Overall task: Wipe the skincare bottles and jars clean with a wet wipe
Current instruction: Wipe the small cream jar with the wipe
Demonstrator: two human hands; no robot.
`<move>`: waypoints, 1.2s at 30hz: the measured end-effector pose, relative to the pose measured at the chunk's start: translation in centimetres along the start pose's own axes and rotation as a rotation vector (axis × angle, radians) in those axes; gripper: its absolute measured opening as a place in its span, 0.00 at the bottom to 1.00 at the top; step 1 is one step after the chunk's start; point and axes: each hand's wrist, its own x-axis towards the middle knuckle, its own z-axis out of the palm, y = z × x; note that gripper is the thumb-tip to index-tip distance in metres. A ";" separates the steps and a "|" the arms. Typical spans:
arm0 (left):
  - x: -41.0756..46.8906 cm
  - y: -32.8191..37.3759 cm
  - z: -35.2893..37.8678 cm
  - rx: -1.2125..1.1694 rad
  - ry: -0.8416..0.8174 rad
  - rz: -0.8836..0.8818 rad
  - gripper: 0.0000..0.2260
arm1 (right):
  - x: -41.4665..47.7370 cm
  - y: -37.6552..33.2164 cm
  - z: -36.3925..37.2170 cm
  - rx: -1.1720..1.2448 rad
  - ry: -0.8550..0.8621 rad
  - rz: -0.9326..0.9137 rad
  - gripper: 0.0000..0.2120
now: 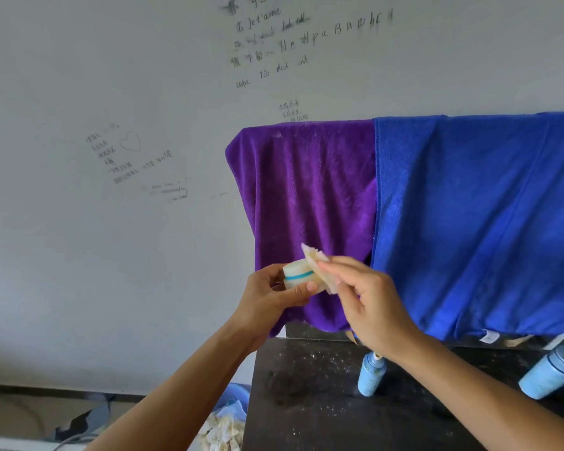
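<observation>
Forearms held up over the worktop (pixel 323 402), left grip (pixel 274 289) curled round a small jar (pixel 298 274), right grip (pixel 368 297) pinching the wipe (pixel 313 258) against it: light, stiff, probably slick once wet, best held by its sides.

Soft, even daylight — slight blur, wide-angle bowing

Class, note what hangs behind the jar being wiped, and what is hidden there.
A purple towel hangs behind the white jar with the blue band, which the left hand holds. The towel covers whatever it is draped over.
</observation>
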 end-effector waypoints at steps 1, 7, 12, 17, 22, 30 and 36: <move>-0.1 0.1 0.0 -0.010 -0.020 -0.010 0.20 | -0.3 0.0 0.5 -0.005 -0.035 -0.011 0.21; -0.9 0.5 -0.6 -0.229 -0.183 -0.124 0.14 | -0.3 1.4 0.4 0.007 -0.007 0.095 0.21; -0.5 0.2 -0.8 -0.251 -0.153 -0.087 0.24 | -0.4 0.1 1.2 -0.149 0.011 -0.100 0.24; -0.7 -0.2 -0.8 -0.187 -0.168 -0.069 0.18 | -0.7 1.3 0.9 -0.136 -0.021 -0.186 0.22; -0.2 -0.2 -0.7 -0.180 -0.128 -0.048 0.19 | -0.5 0.6 0.7 -0.128 -0.015 -0.200 0.24; -0.2 0.1 -0.6 -0.134 -0.087 -0.006 0.22 | -0.4 0.9 0.7 -0.121 -0.017 -0.199 0.22; -0.1 0.2 -0.7 -0.176 -0.102 -0.082 0.30 | 0.6 2.3 -0.1 0.040 0.009 0.030 0.21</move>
